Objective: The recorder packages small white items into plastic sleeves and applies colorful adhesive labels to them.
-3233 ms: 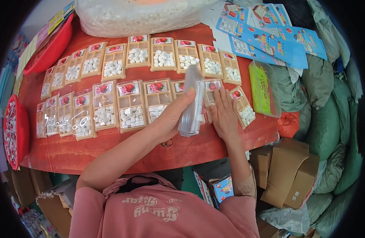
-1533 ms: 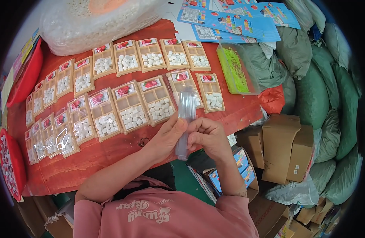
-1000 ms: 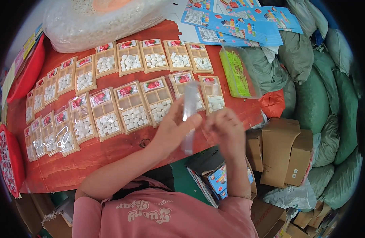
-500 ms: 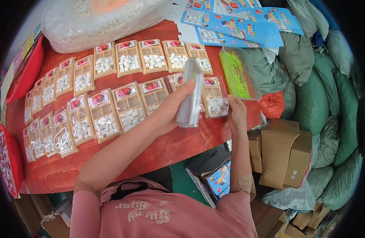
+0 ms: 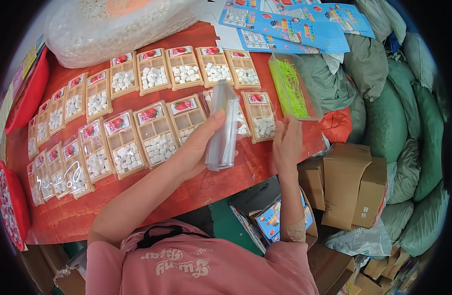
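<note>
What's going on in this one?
A person in a pink shirt is at a red table bearing two rows of beige compartment trays with white cubes. The left hand grips a bundle of clear plastic. The right hand is beside the near row's rightmost tray; whether it touches is unclear.

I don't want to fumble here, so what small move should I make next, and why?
Probably bring your right hand over and peel one piece off the clear plastic stack. Your left hand grips that stack, while the right, with nothing visible in it, is beside the rightmost front tray.
</note>
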Action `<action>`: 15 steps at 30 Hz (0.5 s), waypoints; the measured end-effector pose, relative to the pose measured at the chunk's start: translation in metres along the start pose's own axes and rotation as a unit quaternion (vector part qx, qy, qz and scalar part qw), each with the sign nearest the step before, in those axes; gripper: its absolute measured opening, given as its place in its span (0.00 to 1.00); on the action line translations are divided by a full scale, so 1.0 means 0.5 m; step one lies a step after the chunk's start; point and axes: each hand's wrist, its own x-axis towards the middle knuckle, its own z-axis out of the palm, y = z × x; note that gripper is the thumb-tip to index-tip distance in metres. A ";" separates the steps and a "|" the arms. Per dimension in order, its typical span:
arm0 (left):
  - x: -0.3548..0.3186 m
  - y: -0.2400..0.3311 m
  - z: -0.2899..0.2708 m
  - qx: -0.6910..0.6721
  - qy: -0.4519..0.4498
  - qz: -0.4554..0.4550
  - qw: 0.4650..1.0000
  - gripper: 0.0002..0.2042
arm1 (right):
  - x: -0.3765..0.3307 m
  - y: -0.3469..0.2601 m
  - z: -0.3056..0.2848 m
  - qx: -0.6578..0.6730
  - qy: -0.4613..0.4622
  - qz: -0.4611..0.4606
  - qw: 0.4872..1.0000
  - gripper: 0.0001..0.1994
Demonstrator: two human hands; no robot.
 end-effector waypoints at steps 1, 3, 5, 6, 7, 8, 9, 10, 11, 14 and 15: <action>-0.004 -0.002 -0.001 -0.001 -0.005 -0.002 1.000 0.35 | 0.002 -0.001 0.007 -0.008 0.006 -0.073 0.997 0.17; -0.011 -0.007 0.001 0.000 0.001 0.011 1.000 0.35 | 0.005 -0.014 0.023 -0.015 -0.024 -0.147 0.989 0.22; -0.018 -0.009 0.004 0.002 0.008 0.025 1.000 0.35 | 0.004 -0.022 0.037 -0.057 -0.031 -0.175 0.982 0.24; -0.025 -0.008 0.007 0.002 0.007 0.019 1.000 0.33 | 0.004 -0.023 0.045 -0.098 -0.040 -0.202 0.974 0.25; -0.030 -0.008 0.008 0.001 0.005 0.013 1.000 0.32 | 0.003 -0.018 0.051 -0.097 -0.039 -0.203 0.973 0.25; -0.034 -0.007 0.005 0.002 0.006 0.014 1.000 0.32 | -0.001 -0.010 0.056 -0.119 -0.065 -0.196 0.971 0.26; -0.038 -0.007 0.000 -0.006 -0.009 0.002 1.000 0.34 | -0.005 -0.005 0.058 -0.142 -0.091 -0.189 0.967 0.26; -0.040 -0.008 -0.003 -0.014 -0.025 -0.010 1.000 0.36 | -0.009 -0.003 0.060 -0.141 -0.092 -0.189 0.967 0.26; -0.042 -0.009 -0.003 -0.015 -0.024 -0.010 1.000 0.36 | -0.013 -0.002 0.060 -0.132 -0.111 -0.167 0.971 0.26; -0.046 -0.008 0.003 -0.017 -0.028 -0.011 0.999 0.36 | -0.025 -0.004 0.061 -0.139 -0.132 -0.148 0.970 0.26; -0.045 -0.009 0.004 -0.017 -0.022 -0.001 1.000 0.35 | -0.027 -0.006 0.063 -0.153 -0.134 -0.154 0.967 0.25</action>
